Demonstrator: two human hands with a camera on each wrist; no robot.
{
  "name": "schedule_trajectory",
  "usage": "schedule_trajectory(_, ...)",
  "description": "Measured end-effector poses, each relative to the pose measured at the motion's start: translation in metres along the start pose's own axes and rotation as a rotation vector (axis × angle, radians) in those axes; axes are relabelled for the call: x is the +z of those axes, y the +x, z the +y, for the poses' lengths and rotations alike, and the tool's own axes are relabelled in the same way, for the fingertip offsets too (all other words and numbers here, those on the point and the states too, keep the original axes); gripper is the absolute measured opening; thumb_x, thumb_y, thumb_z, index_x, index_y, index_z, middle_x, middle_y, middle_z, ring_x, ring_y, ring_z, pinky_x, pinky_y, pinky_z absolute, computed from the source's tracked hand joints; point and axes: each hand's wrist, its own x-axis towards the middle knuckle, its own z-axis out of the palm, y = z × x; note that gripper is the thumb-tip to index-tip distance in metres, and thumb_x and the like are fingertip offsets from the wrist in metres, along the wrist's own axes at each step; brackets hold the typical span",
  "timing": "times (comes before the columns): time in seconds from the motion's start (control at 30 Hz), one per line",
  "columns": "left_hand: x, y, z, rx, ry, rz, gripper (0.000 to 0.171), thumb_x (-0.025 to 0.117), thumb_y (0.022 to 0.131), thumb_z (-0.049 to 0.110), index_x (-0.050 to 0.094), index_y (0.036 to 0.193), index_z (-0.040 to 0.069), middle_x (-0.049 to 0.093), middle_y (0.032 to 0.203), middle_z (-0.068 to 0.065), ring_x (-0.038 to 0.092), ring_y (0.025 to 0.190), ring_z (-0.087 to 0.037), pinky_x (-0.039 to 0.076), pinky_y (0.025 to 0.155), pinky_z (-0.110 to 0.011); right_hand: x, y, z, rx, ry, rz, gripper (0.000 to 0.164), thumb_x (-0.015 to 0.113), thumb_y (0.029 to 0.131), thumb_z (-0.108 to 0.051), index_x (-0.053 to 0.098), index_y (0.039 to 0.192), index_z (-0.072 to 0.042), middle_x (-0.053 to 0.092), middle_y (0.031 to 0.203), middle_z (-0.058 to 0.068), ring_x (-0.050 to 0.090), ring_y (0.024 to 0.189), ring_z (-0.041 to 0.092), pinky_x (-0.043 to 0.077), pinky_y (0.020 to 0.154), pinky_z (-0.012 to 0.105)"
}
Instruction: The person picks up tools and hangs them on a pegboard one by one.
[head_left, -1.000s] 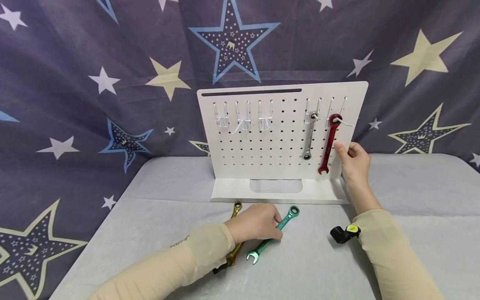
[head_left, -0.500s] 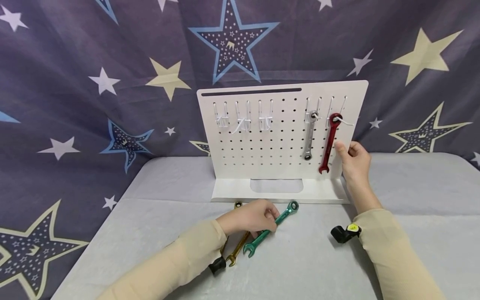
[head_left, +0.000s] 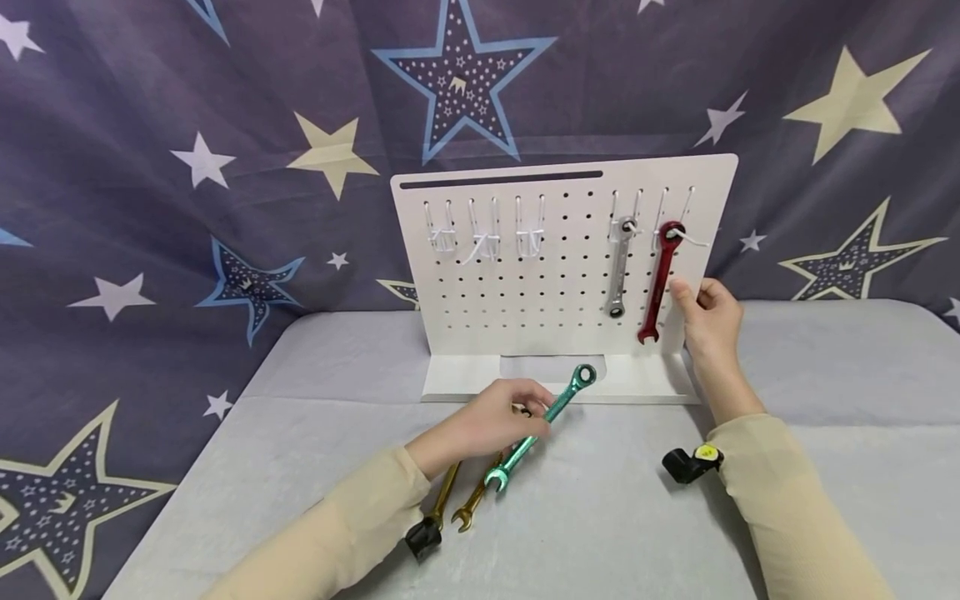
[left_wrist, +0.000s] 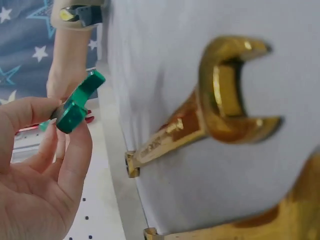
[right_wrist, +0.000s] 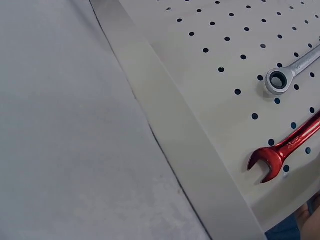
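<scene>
My left hand (head_left: 498,421) pinches a green combination wrench (head_left: 558,404) near its middle, tilted with the ring end up and to the right. In the left wrist view the green wrench (left_wrist: 75,107) sits between thumb and fingers, clear of the table. Beneath that hand lie two gold wrenches, one (head_left: 468,508) with its open jaw toward me, the other (head_left: 446,492) partly hidden by the wrist. My right hand (head_left: 712,325) grips the right edge of the white pegboard (head_left: 495,312). A red wrench (head_left: 658,287) and a silver wrench (head_left: 618,271) hang on its hooks.
Three white hooks (head_left: 486,242) on the board's left half carry nothing. The board's base (head_left: 465,379) rests on the pale cloth-covered table (head_left: 600,517). A starry curtain (head_left: 255,100) hangs behind. Each wrist wears a black camera, such as the right wrist camera (head_left: 682,467).
My left hand has lifted the green wrench off the table and brought it up toward the board's base, uncovering more of the gold wrenches. My right hand stays at the board's edge.
</scene>
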Motion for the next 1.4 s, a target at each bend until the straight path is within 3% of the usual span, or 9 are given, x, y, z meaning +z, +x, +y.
schedule_trajectory(0.27, -0.004, -0.006, 0.006, 0.066, -0.054, 0.141, 0.022, 0.068, 0.092, 0.01, 0.066, 0.113, 0.004, 0.064, 0.096, -0.005, 0.057, 0.069, -0.015, 0.046, 0.058, -0.026, 0.001, -0.002, -0.001, -0.01, -0.019, -0.001, 0.025, 0.072, 0.087, -0.037, 0.058, 0.081, -0.018, 0.059, 0.068, -0.023, 0.049, 0.071, 0.003, 0.039, 0.062, 0.017)
schedule_trajectory(0.53, -0.01, -0.008, 0.015, 0.151, -0.098, 0.302, 0.023, 0.07, 0.092, 0.013, 0.067, 0.114, 0.007, 0.066, 0.094, -0.005, 0.053, 0.071, -0.014, 0.042, 0.063, -0.026, 0.002, -0.001, 0.0, -0.032, 0.004, 0.01, 0.024, 0.073, 0.086, -0.035, 0.058, 0.079, -0.018, 0.059, 0.066, -0.023, 0.049, 0.069, 0.003, 0.039, 0.061, 0.016)
schedule_trajectory(0.83, -0.012, -0.007, 0.022, 0.215, -0.203, 0.386, 0.024, 0.068, 0.094, 0.011, 0.065, 0.118, 0.005, 0.063, 0.1, -0.008, 0.055, 0.074, -0.012, 0.046, 0.056, -0.025, 0.0, 0.003, 0.004, -0.016, 0.017, 0.003, 0.022, 0.072, 0.087, -0.032, 0.058, 0.082, -0.016, 0.059, 0.067, -0.022, 0.049, 0.069, 0.001, 0.039, 0.061, 0.015)
schedule_trajectory(1.1, -0.015, 0.002, 0.028, 0.326, -0.253, 0.483, 0.025, 0.066, 0.096, 0.013, 0.063, 0.119, 0.004, 0.063, 0.102, -0.011, 0.061, 0.078, -0.014, 0.052, 0.06, -0.03, 0.001, 0.004, 0.002, -0.051, 0.024, 0.01, 0.021, 0.074, 0.087, -0.031, 0.058, 0.08, -0.019, 0.059, 0.066, -0.024, 0.049, 0.067, 0.0, 0.039, 0.06, 0.014)
schedule_trajectory(1.4, -0.019, 0.016, 0.032, 0.326, -0.269, 0.537, 0.026, 0.065, 0.098, 0.015, 0.062, 0.121, 0.005, 0.064, 0.106, -0.011, 0.061, 0.083, -0.016, 0.053, 0.064, -0.03, 0.001, -0.001, 0.0, -0.016, 0.056, 0.011, 0.02, 0.074, 0.087, -0.03, 0.059, 0.079, -0.019, 0.061, 0.069, -0.02, 0.051, 0.069, 0.003, 0.04, 0.061, 0.015)
